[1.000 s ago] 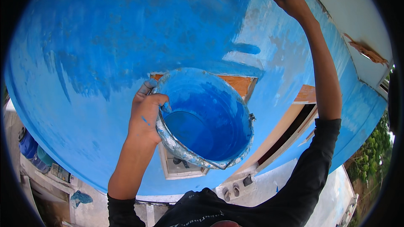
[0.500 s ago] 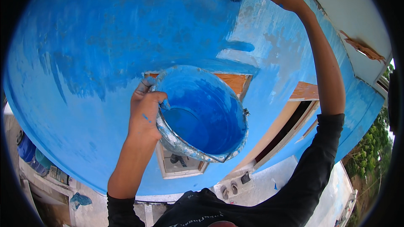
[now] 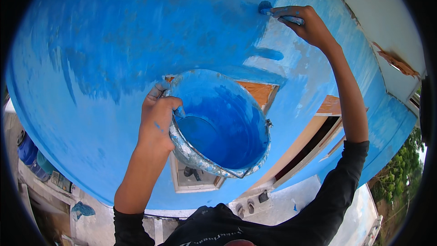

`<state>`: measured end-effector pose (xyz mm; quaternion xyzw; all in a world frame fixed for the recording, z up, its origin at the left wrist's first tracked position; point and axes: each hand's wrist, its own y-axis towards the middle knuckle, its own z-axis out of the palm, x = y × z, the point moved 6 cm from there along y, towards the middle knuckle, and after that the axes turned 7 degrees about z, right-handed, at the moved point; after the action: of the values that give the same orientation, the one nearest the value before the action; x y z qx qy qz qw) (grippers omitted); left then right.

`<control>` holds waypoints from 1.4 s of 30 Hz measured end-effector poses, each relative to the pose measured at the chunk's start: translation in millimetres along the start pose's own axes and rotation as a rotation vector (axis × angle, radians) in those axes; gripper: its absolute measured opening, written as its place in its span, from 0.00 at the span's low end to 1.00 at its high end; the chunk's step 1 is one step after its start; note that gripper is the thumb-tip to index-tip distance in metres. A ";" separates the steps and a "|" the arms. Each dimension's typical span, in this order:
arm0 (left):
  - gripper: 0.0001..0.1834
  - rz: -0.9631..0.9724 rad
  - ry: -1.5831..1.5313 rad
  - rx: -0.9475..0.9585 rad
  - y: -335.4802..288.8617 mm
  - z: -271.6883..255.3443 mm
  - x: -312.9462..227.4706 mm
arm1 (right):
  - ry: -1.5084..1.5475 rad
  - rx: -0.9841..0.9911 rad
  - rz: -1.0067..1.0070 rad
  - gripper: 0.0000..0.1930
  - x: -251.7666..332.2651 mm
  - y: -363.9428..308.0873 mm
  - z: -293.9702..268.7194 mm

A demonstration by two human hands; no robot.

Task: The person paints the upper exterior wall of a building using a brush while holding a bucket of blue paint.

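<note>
While the left hand (image 3: 157,116) pinched the rim of the round bucket (image 3: 187,151) between thumb and fingers, the right hand (image 3: 311,23) clasped the handle of the paintbrush (image 3: 266,10). The bucket's rim was crusted with rough, flaking paint; its inner side was smoother, with blue smears. The brush was located at the wall (image 3: 114,50), beside the edge between streaky deep blue and paler, patchy coating. Its dark, blunt bristles pointed left and slightly upward, the long axis sloping gently down rightward along the handle.
</note>
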<state>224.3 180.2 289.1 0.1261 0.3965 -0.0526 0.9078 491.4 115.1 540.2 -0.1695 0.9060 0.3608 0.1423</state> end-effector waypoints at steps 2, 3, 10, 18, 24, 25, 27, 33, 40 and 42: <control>0.21 0.017 -0.017 0.001 -0.4 0.0 -1.7 | 0.095 0.095 0.039 0.11 7.8 -2.6 -0.8; 0.21 0.024 -0.032 0.006 -1.5 1.7 -3.0 | 0.134 0.117 0.063 0.11 11.6 -2.9 -7.2; 0.20 0.021 0.008 -0.001 -4.1 2.4 -4.6 | -0.055 -0.207 0.067 0.11 -25.3 24.9 -42.1; 0.21 0.002 -0.006 -0.027 1.3 -11.7 4.6 | -0.137 -0.294 -0.020 0.11 -17.1 -2.1 -3.1; 0.22 0.013 -0.005 -0.058 0.2 -15.5 7.7 | 0.236 0.131 0.163 0.11 33.7 -68.2 61.5; 0.23 0.018 0.005 -0.048 1.3 -15.3 7.4 | 0.330 0.241 0.195 0.12 41.2 -73.2 65.8; 0.23 0.014 0.013 -0.042 2.4 -12.4 7.9 | 0.460 0.291 0.222 0.12 39.8 -79.1 75.2; 0.22 -0.033 -0.031 -0.052 2.8 -4.2 9.5 | 0.414 0.004 0.266 0.11 -9.5 -56.4 49.9; 0.23 -0.048 -0.106 -0.003 10.6 -3.6 27.7 | 0.210 -0.394 0.163 0.10 -19.7 -60.9 41.8; 0.20 -0.041 -0.100 -0.018 11.0 2.3 30.6 | 0.059 -0.300 0.112 0.11 -6.2 -84.0 80.1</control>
<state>248.9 190.3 270.2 0.1068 0.3538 -0.0740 0.9262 542.3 115.4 435.7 -0.1485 0.8539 0.4942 0.0682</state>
